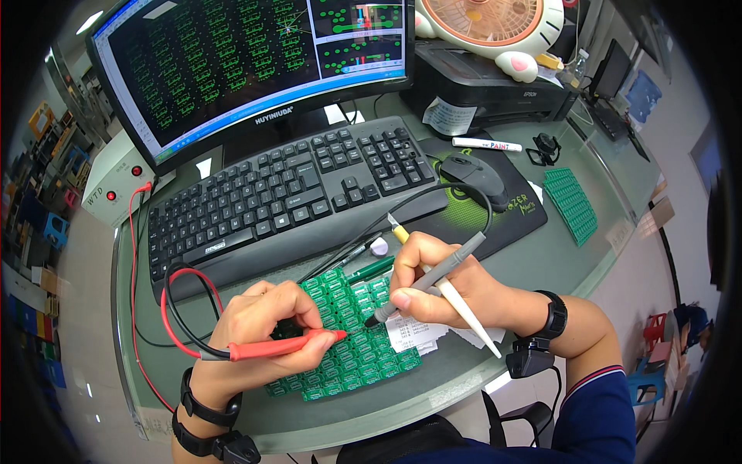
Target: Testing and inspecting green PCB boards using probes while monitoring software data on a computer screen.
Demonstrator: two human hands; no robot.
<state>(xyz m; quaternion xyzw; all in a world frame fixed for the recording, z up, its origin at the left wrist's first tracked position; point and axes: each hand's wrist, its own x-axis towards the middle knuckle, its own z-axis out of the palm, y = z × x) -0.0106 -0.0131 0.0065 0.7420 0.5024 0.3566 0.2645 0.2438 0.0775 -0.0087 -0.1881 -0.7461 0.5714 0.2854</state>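
My left hand [251, 325] is closed around a red test probe [278, 347], its tip down on a green panel of small circuit boards [359, 367]. In my right hand [464, 282] is a grey test probe [444, 269] with a dark tip, which meets the same panel just right of the red one. A slim white-and-yellow pen-shaped tool [461, 313] with a pointed end also sits between the right fingers, crossing under the probe. Whether the tips touch metal contacts is too small to tell. Beneath the panel's right edge lies a printed paper slip [413, 334].
Behind the hands stand a black keyboard [263, 193] and a monitor [255, 62] showing a board layout. To the right are a mouse [473, 178] on its mat, a white marker [487, 145], another green board panel [570, 205] and a printer [495, 93]. Probe cables loop over the desk.
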